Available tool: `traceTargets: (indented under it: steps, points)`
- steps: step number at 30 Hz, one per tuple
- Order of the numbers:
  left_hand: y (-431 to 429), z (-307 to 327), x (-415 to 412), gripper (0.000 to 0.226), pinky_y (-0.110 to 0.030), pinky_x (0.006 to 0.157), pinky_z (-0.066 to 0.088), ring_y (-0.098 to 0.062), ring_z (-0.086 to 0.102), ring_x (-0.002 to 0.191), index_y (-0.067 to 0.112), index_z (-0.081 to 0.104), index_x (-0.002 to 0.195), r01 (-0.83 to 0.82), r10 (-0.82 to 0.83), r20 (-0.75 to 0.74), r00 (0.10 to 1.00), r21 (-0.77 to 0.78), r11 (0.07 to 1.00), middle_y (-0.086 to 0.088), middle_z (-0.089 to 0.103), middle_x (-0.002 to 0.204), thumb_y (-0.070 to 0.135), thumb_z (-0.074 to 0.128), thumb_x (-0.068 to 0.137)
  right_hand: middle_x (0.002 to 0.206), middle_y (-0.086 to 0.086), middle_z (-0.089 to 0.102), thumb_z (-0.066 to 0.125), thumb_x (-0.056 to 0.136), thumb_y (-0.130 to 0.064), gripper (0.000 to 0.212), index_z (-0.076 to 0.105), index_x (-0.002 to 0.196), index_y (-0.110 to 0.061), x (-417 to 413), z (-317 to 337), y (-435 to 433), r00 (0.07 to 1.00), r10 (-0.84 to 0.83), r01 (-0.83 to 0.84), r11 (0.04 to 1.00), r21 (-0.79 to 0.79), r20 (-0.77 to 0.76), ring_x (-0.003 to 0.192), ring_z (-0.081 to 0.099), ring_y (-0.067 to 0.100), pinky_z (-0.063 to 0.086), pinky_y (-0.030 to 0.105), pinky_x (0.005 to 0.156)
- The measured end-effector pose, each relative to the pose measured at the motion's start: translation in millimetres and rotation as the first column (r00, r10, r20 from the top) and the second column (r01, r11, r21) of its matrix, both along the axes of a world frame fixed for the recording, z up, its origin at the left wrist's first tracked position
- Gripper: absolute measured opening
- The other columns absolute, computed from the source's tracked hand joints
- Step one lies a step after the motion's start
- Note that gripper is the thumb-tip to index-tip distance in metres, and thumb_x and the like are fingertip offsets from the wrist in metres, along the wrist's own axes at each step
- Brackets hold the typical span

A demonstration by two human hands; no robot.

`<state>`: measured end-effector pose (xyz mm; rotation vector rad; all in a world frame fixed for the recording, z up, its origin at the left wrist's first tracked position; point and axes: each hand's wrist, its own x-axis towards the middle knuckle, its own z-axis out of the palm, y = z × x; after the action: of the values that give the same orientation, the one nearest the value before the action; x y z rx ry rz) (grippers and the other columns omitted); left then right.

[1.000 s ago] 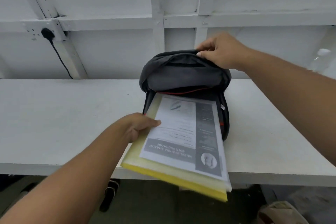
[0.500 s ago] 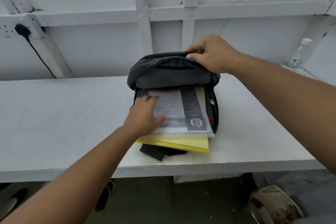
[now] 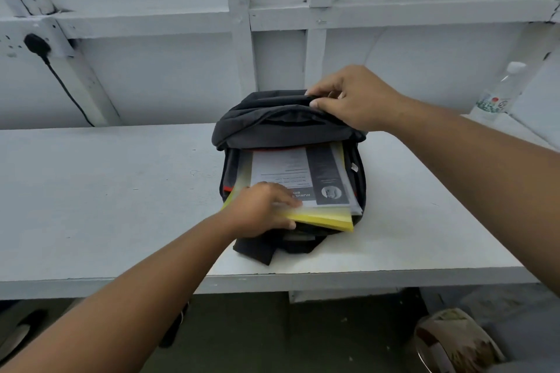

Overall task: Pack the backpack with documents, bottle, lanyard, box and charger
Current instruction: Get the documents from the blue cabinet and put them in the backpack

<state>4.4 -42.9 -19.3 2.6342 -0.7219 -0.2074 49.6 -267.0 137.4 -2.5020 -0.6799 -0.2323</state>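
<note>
A black backpack [image 3: 272, 121] lies open on the white table [image 3: 106, 191]. My right hand [image 3: 354, 100] grips its top flap and holds it up. A stack of documents [image 3: 303, 172], a printed sheet over a yellow folder, sits most of the way inside the main compartment. My left hand [image 3: 260, 209] holds the stack's near left corner, thumb under the yellow edge. A clear water bottle [image 3: 497, 94] stands at the far right on the table. Lanyard, box and charger are not in view.
A black plug [image 3: 36, 44] with its cable hangs from a wall socket at the upper left. The white framed wall [image 3: 272, 24] rises just behind the backpack. Below the table, a round container [image 3: 454, 339] stands on the floor at the right.
My left hand has pushed the documents further into the backpack, so only the near edge sticks out now. My right hand has kept hold of the flap.
</note>
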Motion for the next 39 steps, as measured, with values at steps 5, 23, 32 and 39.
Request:
traceTargets:
  steps: [5, 23, 32, 39]
  points:
    - [-13, 9, 47, 0.029, -0.029, 0.097, 0.048, -0.014, 0.06, 0.111, 0.027, 0.075, 0.107, -0.152, 0.139, -0.143, 0.98, -0.085, 0.985, 0.007, 0.065, 0.117, 0.031, 0.084, 0.079, 0.079, -0.016, 0.071, 0.066, 0.094, -0.02, 0.017, 0.078, 0.106, -0.023, -7, -6, -4, 1.0, 0.002, -0.001, 1.0, 0.024, -0.026, 0.071, 0.061, -0.006, 0.044, 0.013, 0.072]
    - [-5, 67, -38, 0.022, -0.029, 0.08, 0.05, -0.012, 0.06, 0.093, 0.027, 0.063, 0.109, -0.06, 0.236, 0.516, 0.823, -0.335, 0.94, 0.009, 0.066, 0.105, 0.041, 0.06, 0.092, 0.108, -0.01, 0.074, 0.064, 0.095, -0.021, 0.021, 0.074, 0.114, -0.024, -59, -109, -16, 0.996, -0.028, 0.025, 0.999, 0.03, 0.09, 0.101, 0.063, 0.012, 0.049, 0.029, 0.09]
    - [20, -64, -54, 0.072, -0.03, 0.125, -0.005, -0.007, 0.012, 0.154, 0.037, 0.025, 0.157, -0.22, 0.212, 0.201, 0.957, 0.02, 0.975, 0.009, 0.018, 0.167, 0.068, 0.007, 0.095, 0.15, -0.016, 0.047, 0.039, 0.101, -0.033, 0.044, 0.046, 0.145, -0.033, -118, -227, -4, 0.996, -0.088, 0.086, 0.988, -0.126, -0.005, 0.144, 0.031, 0.0, 0.015, 0.033, 0.126]
    - [20, -7, -39, 0.059, -0.026, 0.115, 0.03, -0.01, 0.042, 0.139, 0.032, 0.042, 0.148, -0.239, 0.273, 0.111, 0.956, -0.252, 0.938, 0.012, 0.047, 0.15, 0.057, 0.05, 0.096, 0.146, -0.015, 0.045, 0.059, 0.09, -0.046, 0.053, 0.048, 0.139, -0.03, -95, -167, 5, 0.993, -0.119, 0.119, 0.985, 0.125, -0.004, 0.139, 0.036, -0.002, 0.024, 0.038, 0.124]
